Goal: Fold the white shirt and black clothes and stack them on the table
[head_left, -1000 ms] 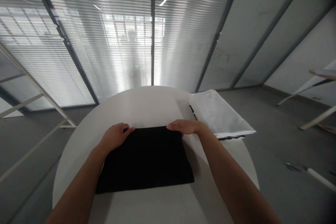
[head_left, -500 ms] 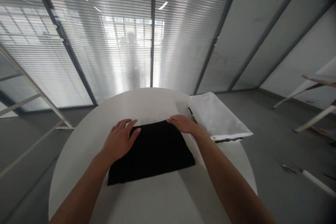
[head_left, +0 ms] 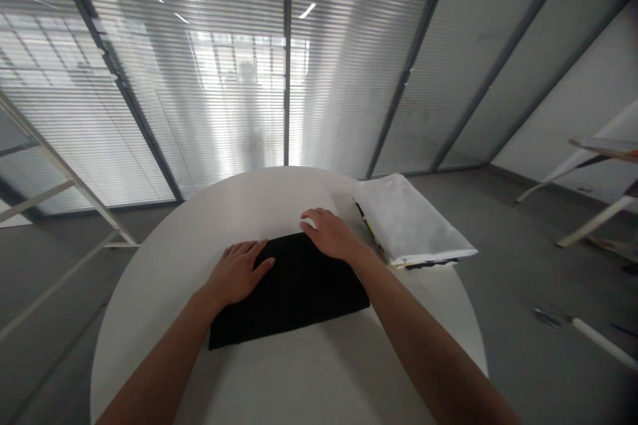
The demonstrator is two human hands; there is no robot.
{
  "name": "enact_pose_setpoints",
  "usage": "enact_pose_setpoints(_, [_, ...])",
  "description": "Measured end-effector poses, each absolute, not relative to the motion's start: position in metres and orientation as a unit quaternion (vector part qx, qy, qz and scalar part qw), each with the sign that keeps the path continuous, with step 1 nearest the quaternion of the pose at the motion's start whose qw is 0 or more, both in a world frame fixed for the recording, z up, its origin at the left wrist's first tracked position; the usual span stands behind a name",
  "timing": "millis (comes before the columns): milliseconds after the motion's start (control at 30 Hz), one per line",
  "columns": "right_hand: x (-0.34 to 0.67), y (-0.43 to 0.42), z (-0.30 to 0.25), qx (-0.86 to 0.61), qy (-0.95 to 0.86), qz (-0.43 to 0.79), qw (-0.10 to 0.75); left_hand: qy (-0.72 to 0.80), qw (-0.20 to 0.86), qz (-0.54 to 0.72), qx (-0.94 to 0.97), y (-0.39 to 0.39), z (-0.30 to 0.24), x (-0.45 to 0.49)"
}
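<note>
Head view: black cloth (head_left: 294,302) lies on the surface (head_left: 269,202), long axis left-to-right; left hand (head_left: 238,275) spread over its far-left corner, right hand (head_left: 329,234), thumb and fingertips parted, over its far-right.

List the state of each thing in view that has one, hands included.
Black cloth: lying flat on the round table.
White cloth: lying flat over a dark-edged layer, near corner jutting past the table rim.
Blinds: lowered.
Left hand: open, on the black cloth's left part.
Right hand: open, fingers slightly curled, over its far edge.
</note>
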State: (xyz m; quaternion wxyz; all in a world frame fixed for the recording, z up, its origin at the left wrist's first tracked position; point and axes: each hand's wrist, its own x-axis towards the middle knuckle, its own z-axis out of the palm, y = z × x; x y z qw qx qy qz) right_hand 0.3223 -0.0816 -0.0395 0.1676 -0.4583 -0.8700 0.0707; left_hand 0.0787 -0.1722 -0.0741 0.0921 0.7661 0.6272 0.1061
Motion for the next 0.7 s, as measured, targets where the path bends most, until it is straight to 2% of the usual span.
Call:
enact_pose_setpoints(133, [0.315, -0.092, -0.047, -0.438, -0.889, 0.121, 0.05, 0.662, 0.085, 0.111, 0.736, -0.171, -0.074, 0.075])
enact_pose_setpoints(267, [0.327, -0.085, -0.039, -0.44, -0.883, 0.164, -0.006, 0.672, 0.088, 0.12, 0.726, -0.166, -0.075, 0.06])
enact_pose_setpoints(433, [0.35, -0.077, -0.017, -0.419, -0.86, 0.271, -0.111, 0.727, 0.03, 0.131, 0.674, -0.153, -0.093, 0.03])
enact_pose_setpoints(700, [0.362, -0.079, -0.007, -0.327, -0.847, 0.413, -0.073, 0.736, -0.031, 0.091, 0.67, -0.143, -0.118, 0.017])
